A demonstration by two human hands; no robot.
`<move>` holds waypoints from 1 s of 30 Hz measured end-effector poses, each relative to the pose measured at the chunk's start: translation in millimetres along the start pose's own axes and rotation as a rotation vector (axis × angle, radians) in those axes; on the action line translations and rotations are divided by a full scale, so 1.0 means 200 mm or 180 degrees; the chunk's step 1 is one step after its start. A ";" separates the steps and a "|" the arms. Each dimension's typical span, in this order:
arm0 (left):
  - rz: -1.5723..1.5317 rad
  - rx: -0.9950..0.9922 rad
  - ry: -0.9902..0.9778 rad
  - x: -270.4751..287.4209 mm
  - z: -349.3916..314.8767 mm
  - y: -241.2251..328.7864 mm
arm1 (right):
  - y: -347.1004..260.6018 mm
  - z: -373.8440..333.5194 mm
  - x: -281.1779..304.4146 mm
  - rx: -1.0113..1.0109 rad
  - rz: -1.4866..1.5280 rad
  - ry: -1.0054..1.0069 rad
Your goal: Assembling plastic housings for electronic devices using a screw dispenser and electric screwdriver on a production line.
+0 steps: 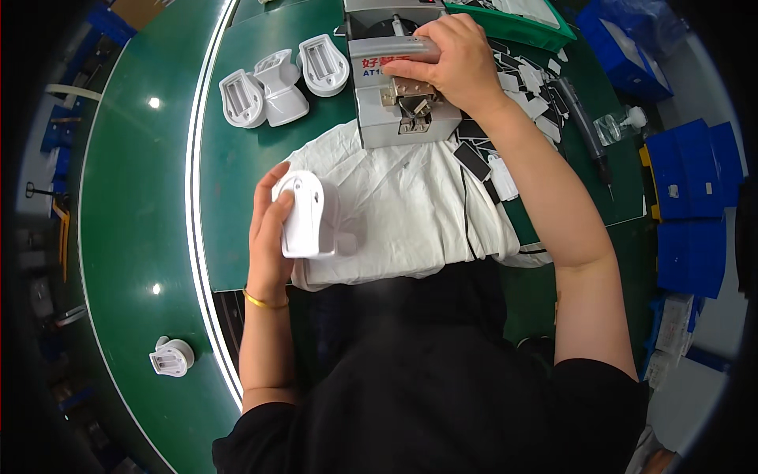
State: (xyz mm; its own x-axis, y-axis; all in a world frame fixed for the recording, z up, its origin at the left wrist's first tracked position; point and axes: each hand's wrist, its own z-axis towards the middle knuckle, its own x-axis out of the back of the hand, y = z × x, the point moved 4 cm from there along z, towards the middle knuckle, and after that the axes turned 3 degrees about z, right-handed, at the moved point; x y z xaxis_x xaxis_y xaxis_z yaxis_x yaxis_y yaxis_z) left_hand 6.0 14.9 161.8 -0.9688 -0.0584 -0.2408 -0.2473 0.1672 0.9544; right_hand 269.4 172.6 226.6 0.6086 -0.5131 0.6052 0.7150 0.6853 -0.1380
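Observation:
My left hand (pixel 272 217) is closed around a white plastic housing (pixel 304 225) with a rounded end and a small slot, held over a white cloth (pixel 395 213). Its thumb presses on the upper face. My right hand (pixel 458 63) grips the right end of the rounded grey cover on a benchtop machine (pixel 375 114), thumb in front and fingers over the top. Metal parts show at the machine's front opening. To its left lie more white housings, one (pixel 325 65) with an open battery-like recess, another (pixel 242 97) next to a piece lying on its side.
Flat black and white pieces (pixel 525 87) are heaped right of the machine, below a green tray (pixel 545 28). A dark electric screwdriver (pixel 583 118) and a clear pump bottle (pixel 620 125) lie beyond. Another white housing (pixel 172 357) sits on the green surface at left. Blue bins (pixel 687 174) stand at right.

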 end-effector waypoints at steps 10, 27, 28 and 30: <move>0.0120 0.0334 -0.0511 0.01 0.19 0.02 | 0.11 -0.08 0.16 0.0032 -0.0188 -0.0099; 0.1162 -0.0549 -0.1958 -0.45 -0.19 -0.09 | -0.35 -0.64 0.08 -0.0175 0.0311 -0.1560; 0.1163 -0.0566 -0.1955 -0.46 -0.20 -0.10 | -0.34 -0.63 0.08 -0.0161 0.0235 -0.1694; 0.0947 -0.0361 -0.2127 -0.48 -0.21 -0.16 | -0.33 -0.64 0.06 -0.0068 0.0134 -0.1795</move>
State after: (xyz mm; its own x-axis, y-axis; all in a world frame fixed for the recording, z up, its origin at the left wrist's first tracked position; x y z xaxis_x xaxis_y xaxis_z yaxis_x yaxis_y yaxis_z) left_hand 108.3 -25.7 161.4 -0.8064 0.5914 0.0095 -0.0046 -0.0224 0.9997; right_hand 273.1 54.7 142.5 0.3629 -0.1260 0.9233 0.7045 0.6857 -0.1833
